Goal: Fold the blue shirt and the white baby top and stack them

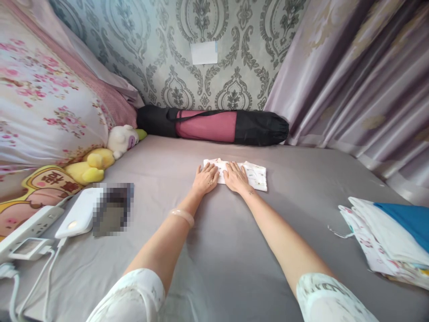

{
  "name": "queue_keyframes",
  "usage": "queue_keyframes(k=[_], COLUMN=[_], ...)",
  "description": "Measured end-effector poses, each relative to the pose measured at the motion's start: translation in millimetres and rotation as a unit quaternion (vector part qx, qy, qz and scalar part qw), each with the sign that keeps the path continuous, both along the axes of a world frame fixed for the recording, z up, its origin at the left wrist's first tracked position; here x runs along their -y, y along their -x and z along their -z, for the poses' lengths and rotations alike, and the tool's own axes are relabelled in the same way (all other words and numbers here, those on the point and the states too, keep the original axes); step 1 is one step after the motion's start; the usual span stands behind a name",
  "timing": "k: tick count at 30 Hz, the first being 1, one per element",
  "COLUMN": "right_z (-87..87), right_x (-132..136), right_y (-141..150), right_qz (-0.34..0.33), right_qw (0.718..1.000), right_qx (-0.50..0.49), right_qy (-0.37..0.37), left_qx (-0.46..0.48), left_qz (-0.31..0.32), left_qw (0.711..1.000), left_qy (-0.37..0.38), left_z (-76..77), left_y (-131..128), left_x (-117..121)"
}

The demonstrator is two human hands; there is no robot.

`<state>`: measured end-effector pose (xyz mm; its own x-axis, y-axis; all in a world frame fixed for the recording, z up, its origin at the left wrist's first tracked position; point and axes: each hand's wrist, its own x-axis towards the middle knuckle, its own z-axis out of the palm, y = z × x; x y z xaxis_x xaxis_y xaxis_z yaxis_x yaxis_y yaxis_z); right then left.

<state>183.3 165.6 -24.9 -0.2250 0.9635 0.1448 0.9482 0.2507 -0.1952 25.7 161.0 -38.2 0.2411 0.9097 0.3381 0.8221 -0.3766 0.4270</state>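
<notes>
A small white cloth garment (256, 175) with a fine coloured print lies folded flat on the grey bed sheet (234, 250). My left hand (206, 178) rests palm down over its left end, fingers stretched forward. Close beside it, my right hand (235, 177) lies flat on the middle of the cloth, fingers extended. Both palms press from above and neither hand grasps anything. The cloth's right end sticks out past my right hand; the part beneath my palms is hidden, and I cannot tell what kind of garment it is.
Folded clothes (392, 237) are stacked at the right. At the left lie a power strip (36, 226), a white power bank (80, 212) with cables, a blurred-out object (113, 210) and plush toys (90, 165). A black and pink rolled mat bag (206, 125) lies along the wall.
</notes>
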Motion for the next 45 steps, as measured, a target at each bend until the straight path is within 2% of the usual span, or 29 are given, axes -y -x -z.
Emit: queue_keyframes(k=[4, 7, 11, 15, 24, 32, 35, 39, 45], right_z=[3.0, 0.1, -8.7, -12.7, 4.2, -1.2, -3.0, 2.9, 12.2], right_x=[-2, -4, -3, 4, 7, 4, 5, 6, 4], right_y=[2, 1, -13, -34, -41, -51, -65, -83, -86], right_qz=[-0.005, -0.009, -0.031, -0.004, 0.011, -0.010, 0.014, 0.054, 0.059], right_qw=[1.000, 1.000, 0.998, 0.999, 1.000, 0.999, 1.000, 0.998, 0.997], right_qx=[-0.010, -0.018, -0.036, -0.027, 0.006, -0.008, 0.006, 0.032, 0.041], right_qy=[-0.005, 0.014, 0.051, 0.025, 0.010, 0.044, 0.023, 0.016, 0.019], left_qx=[-0.091, -0.117, -0.126, -0.130, -0.134, -0.128, -0.127, -0.132, -0.150], left_qz=[-0.015, -0.022, -0.022, -0.018, -0.018, -0.019, -0.016, -0.016, -0.016], left_qw=[0.996, 0.993, 0.992, 0.991, 0.991, 0.991, 0.991, 0.991, 0.987], left_qy=[0.011, 0.013, 0.013, 0.007, 0.015, 0.030, 0.031, 0.029, 0.064], left_z=[-6.1, -7.4, -5.5, -4.3, -4.0, -7.0, -7.2, -6.2, -4.4], left_y=[0, 0, 0, 0, 1, 1, 1, 1, 2], left_x=[3, 4, 3, 3, 2, 4, 3, 3, -1])
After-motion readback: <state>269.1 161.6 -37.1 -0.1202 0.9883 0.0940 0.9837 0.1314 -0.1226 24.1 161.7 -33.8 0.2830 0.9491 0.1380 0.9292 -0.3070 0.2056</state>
